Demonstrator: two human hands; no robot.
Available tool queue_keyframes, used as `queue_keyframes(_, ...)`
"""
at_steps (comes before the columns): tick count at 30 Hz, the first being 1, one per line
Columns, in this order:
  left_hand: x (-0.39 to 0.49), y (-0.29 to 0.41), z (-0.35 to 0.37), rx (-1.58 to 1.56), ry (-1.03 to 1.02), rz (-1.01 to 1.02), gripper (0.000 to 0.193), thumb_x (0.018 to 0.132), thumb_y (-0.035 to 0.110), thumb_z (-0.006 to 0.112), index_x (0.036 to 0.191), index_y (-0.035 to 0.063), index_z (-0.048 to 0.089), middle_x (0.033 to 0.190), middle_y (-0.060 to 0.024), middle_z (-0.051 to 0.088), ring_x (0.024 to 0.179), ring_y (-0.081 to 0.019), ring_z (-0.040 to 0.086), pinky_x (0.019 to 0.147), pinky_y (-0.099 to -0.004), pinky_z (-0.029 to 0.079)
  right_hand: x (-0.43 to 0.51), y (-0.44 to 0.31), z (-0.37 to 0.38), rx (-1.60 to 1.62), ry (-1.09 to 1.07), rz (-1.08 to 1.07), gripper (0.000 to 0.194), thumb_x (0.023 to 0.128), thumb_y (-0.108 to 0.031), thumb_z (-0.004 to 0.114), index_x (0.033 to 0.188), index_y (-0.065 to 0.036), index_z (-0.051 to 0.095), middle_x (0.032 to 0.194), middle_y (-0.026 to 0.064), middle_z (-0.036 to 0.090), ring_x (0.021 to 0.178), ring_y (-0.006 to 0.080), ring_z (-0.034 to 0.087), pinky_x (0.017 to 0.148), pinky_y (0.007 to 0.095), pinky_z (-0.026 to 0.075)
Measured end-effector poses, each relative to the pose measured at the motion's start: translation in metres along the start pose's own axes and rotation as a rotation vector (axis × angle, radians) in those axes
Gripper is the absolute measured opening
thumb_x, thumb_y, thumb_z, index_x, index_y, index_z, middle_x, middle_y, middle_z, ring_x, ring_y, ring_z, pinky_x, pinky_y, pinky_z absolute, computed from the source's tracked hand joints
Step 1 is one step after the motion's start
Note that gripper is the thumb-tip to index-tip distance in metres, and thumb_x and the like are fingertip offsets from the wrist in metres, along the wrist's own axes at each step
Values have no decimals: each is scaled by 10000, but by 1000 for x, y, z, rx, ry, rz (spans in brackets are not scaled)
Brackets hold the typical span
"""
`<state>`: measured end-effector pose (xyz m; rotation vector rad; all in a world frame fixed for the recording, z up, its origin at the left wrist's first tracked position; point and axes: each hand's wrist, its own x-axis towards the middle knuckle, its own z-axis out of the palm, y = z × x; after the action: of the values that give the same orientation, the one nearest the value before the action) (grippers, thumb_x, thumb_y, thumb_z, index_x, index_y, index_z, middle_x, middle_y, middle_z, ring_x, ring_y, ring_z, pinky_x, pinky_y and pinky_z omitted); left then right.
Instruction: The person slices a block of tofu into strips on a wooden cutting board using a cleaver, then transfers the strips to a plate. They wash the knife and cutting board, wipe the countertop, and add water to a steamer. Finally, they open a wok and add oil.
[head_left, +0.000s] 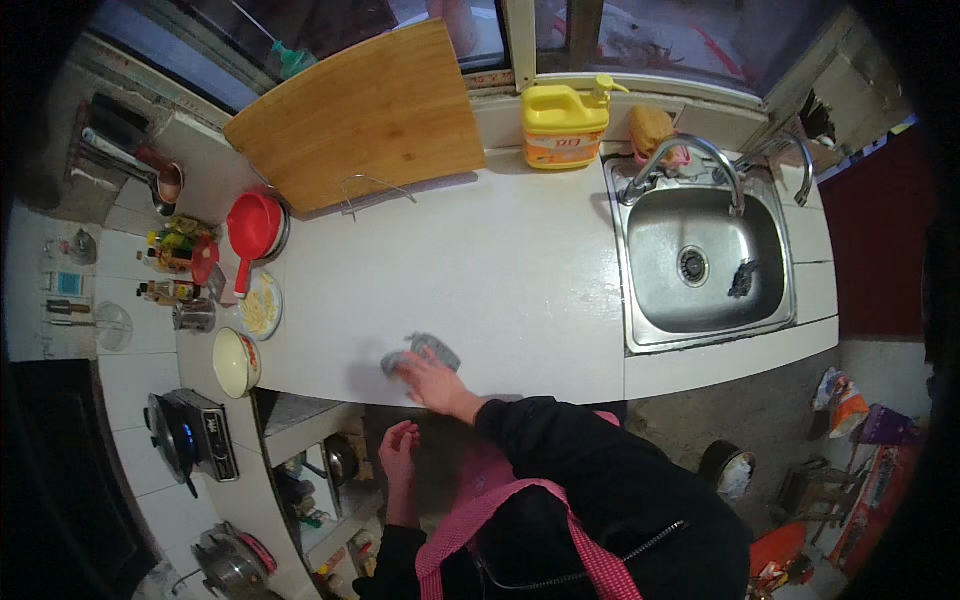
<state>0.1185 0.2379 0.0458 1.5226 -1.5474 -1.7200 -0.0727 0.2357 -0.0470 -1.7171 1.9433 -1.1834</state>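
My right hand (435, 382) presses a grey cloth (441, 351) flat against the white countertop (450, 262), close to its front edge. Part of the cloth is covered by the fingers, and it bunches out on both sides of them. My left hand (400, 442) hangs just in front of the counter edge, its fingers curled in and nothing visible in them. Wet streaks shine on the countertop near the steel sink (705, 255). A dark scrubber (743, 279) lies in the basin beside the drain.
A wooden board (367, 120) leans at the back by a wire stand (375, 191). A yellow pump jug (564, 127) stands near the sink. Along the left are a red ladle-like pan (253, 225), a plate of pale strips (260, 307), a bowl (236, 362) and a pan on a lit stove (210, 435).
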Motion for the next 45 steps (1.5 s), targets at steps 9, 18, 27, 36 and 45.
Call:
queue_keyframes(9,4,17,16,-54,46,-95,206,921,20,509,1106,30,600,999,-63,658,855,-119,601,764,-241,490,-77,122,-200,-766,556,750,436,809,-96,495,1238,-19,522,1218,176,549,1224,357,451,1068,526,262)
queue_keyframes(18,60,28,138,30,-393,66,201,921,88,536,1095,6,594,998,-88,661,831,-110,592,721,-228,477,-177,42,-195,-145,-85,213,488,802,-75,524,1282,-2,484,1299,159,501,1307,332,385,1053,424,364)
queue_keyframes(27,10,57,302,201,-886,-92,297,917,148,573,1187,26,567,1067,-69,651,905,-118,592,775,-252,468,-347,135,-372,-440,215,688,547,803,-99,569,1332,-24,453,1361,133,467,1299,343,363,1108,401,289)
queue_keyframes(36,-87,81,600,-38,-1415,-572,671,975,525,361,1387,-4,359,1340,-168,494,1246,-256,482,1063,-393,363,-367,280,-537,-196,639,746,525,734,122,477,1204,-96,567,1082,155,532,983,351,557,830,357,469)
queue_keyframes(45,-50,58,695,-41,-830,-851,565,846,436,665,1217,34,526,1251,-159,552,1129,-289,550,931,-453,457,-333,212,-574,220,13,132,180,761,-33,589,937,-67,572,940,91,551,885,281,569,738,352,467)
